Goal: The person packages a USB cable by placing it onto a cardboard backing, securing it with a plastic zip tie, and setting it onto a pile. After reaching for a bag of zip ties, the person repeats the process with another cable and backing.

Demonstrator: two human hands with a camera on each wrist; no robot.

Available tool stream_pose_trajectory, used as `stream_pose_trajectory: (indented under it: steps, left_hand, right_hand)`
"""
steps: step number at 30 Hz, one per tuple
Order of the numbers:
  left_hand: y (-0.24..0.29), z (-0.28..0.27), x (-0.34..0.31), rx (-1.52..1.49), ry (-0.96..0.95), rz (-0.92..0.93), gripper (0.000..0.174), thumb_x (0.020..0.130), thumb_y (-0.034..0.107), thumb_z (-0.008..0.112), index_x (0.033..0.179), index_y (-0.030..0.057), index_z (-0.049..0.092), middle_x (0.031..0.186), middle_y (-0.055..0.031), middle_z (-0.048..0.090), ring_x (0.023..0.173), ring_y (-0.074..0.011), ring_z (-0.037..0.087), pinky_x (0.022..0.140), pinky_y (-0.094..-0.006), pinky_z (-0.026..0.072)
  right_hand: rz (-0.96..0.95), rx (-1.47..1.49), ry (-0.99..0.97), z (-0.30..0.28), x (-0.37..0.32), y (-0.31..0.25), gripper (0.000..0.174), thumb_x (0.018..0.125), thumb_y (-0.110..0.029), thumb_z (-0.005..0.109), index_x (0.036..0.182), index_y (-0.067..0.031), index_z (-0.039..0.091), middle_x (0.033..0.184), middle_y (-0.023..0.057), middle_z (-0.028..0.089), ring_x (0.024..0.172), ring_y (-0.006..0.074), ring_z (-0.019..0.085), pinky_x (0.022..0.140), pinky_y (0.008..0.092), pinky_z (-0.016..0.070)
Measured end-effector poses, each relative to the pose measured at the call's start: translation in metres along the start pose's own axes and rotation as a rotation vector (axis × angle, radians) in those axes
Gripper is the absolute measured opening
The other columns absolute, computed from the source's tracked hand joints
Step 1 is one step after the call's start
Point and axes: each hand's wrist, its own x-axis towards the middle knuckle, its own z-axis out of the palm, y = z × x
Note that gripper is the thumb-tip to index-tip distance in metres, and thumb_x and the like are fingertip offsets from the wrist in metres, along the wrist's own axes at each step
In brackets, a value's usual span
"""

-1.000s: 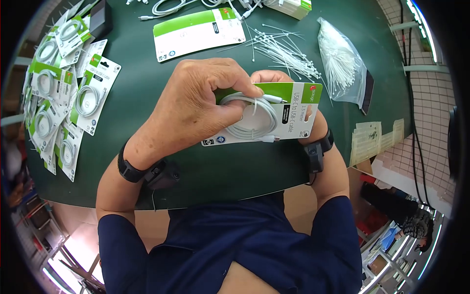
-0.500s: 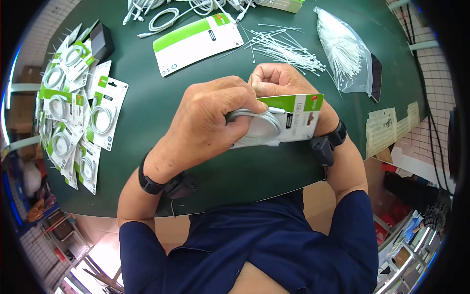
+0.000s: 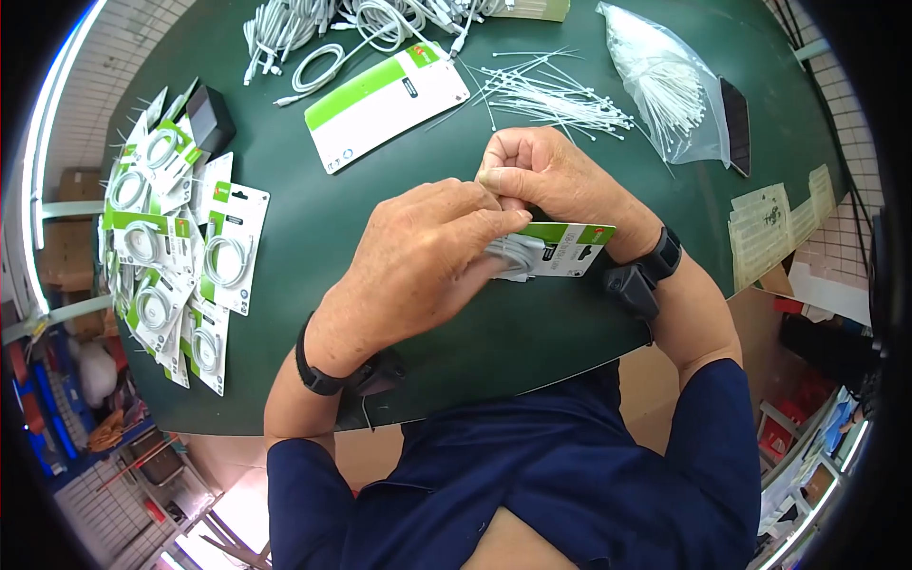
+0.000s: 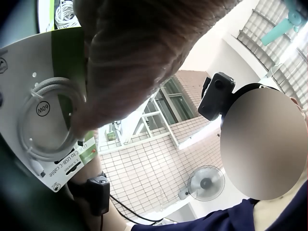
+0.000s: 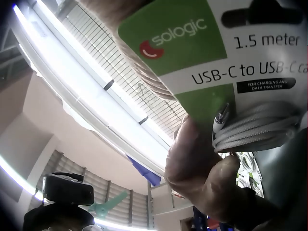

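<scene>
A green and white card point(image 3: 568, 249) marked USB-C to USB-C cable carries a coiled white cable point(image 3: 513, 256). It is held low over the green table point(image 3: 313, 237), tilted almost flat. My left hand point(image 3: 427, 256) grips the coil and the card's left part, fingers curled over them. My right hand point(image 3: 541, 176) is curled at the card's far edge and holds it there, its thumb against the left fingertips. The left wrist view shows the card point(image 4: 19, 77) with the coil point(image 4: 48, 120) under my fingers point(image 4: 125, 72). In the right wrist view a finger point(image 5: 192, 163) presses the cable point(image 5: 260, 125) against the card point(image 5: 192, 43).
A bare card point(image 3: 385, 104) lies beyond the hands, with loose zip ties point(image 3: 551, 95) and a bag of zip ties point(image 3: 665, 85) to its right. Several packed cable cards point(image 3: 171, 256) are stacked at the left beside a black box point(image 3: 211, 112). Loose white cables point(image 3: 351, 24) lie at the far edge.
The card has tipped from facing me to nearly flat. My right hand has come from behind it up to its far edge, and my left hand now covers more of the coil.
</scene>
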Motion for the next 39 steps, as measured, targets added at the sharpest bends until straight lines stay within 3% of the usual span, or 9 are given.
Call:
stream_pose_trajectory:
  steps: [7,11,16,20,25,29,32,36,39]
  left_hand:
    - [0.010,-0.004,-0.003,-0.223,-0.028,-0.230,0.037,0.073,0.001,0.084,0.108,0.0067,0.072,0.096,-0.0082,0.070,0.085,-0.0299,0.069,0.070,-0.0420,0.0548]
    - [0.012,-0.001,0.000,-0.125,0.008,-0.177,0.038,0.071,-0.002,0.085,0.107,0.0035,0.075,0.084,-0.0097,0.062,0.073,-0.0286,0.066,0.065,-0.0387,0.0522]
    - [0.015,0.000,0.002,0.001,0.024,-0.096,0.042,0.070,-0.005,0.084,0.110,0.0049,0.074,0.084,-0.0107,0.058,0.075,-0.0275,0.064,0.066,-0.0374,0.0514]
    - [0.003,-0.010,0.001,0.011,0.137,-0.186,0.040,0.076,-0.006,0.082,0.113,0.0036,0.072,0.087,-0.0063,0.059,0.083,-0.0208,0.066,0.072,-0.0334,0.0536]
    - [-0.011,-0.017,0.001,-0.588,0.474,-0.369,0.032,0.086,-0.002,0.079,0.117,0.0008,0.070,0.099,-0.0024,0.067,0.093,-0.0140,0.068,0.078,-0.0291,0.0567]
    - [-0.021,-0.024,-0.002,-0.861,0.602,-0.452,0.027,0.094,0.004,0.077,0.118,-0.0035,0.069,0.107,-0.0043,0.071,0.097,-0.0093,0.067,0.082,-0.0264,0.0568]
    - [-0.029,-0.017,-0.003,-0.966,0.626,-0.545,0.024,0.097,0.007,0.075,0.117,-0.0056,0.068,0.110,-0.0078,0.073,0.096,-0.0089,0.067,0.082,-0.0261,0.0571]
    - [-0.036,-0.001,-0.003,-1.006,0.593,-0.586,0.023,0.100,0.011,0.074,0.116,-0.0041,0.069,0.106,-0.0086,0.075,0.092,-0.0084,0.068,0.081,-0.0251,0.0569]
    - [-0.036,0.008,-0.004,-0.986,0.545,-0.611,0.022,0.100,0.012,0.073,0.115,-0.0034,0.069,0.106,-0.0082,0.075,0.093,-0.0090,0.068,0.083,-0.0255,0.0564]
  right_hand:
    - [-0.049,-0.003,0.044,0.003,-0.002,-0.004,0.018,0.104,-0.013,0.066,0.091,-0.0024,0.060,0.081,0.0008,0.064,0.062,0.0041,0.054,0.056,0.0209,0.0452]
    - [-0.045,0.027,0.065,0.004,-0.003,-0.004,0.018,0.104,-0.013,0.066,0.092,-0.0025,0.059,0.081,0.0017,0.063,0.060,0.0044,0.054,0.055,0.0212,0.0452]
    - [0.023,0.041,0.042,-0.005,0.000,-0.004,0.018,0.104,-0.013,0.066,0.091,-0.0030,0.059,0.084,0.0027,0.065,0.061,0.0048,0.055,0.056,0.0213,0.0465]
    - [0.005,0.016,0.032,-0.025,0.006,0.012,0.016,0.102,-0.013,0.067,0.093,-0.0012,0.061,0.082,0.0029,0.066,0.064,0.0065,0.059,0.057,0.0216,0.0494]
    - [0.046,-0.204,0.136,-0.017,-0.004,-0.007,0.017,0.102,-0.016,0.069,0.100,0.0000,0.064,0.085,0.0035,0.067,0.065,0.0075,0.060,0.059,0.0220,0.0512]
    - [-0.115,-0.032,0.296,-0.022,0.004,-0.004,0.026,0.103,-0.020,0.070,0.115,0.0028,0.065,0.093,0.0052,0.069,0.074,0.0086,0.064,0.065,0.0228,0.0534]
    - [-0.391,0.138,0.411,-0.011,-0.005,-0.011,0.030,0.105,-0.015,0.064,0.129,0.0021,0.062,0.106,0.0063,0.070,0.085,0.0092,0.064,0.071,0.0236,0.0528]
    - [-0.408,-0.035,0.240,0.012,-0.009,-0.009,0.039,0.104,-0.020,0.067,0.135,0.0026,0.059,0.117,0.0085,0.070,0.099,0.0126,0.066,0.085,0.0278,0.0548]
    - [-0.314,-0.104,0.271,0.019,-0.009,-0.010,0.044,0.104,-0.022,0.070,0.137,0.0034,0.059,0.121,0.0094,0.071,0.105,0.0141,0.067,0.092,0.0306,0.0548]
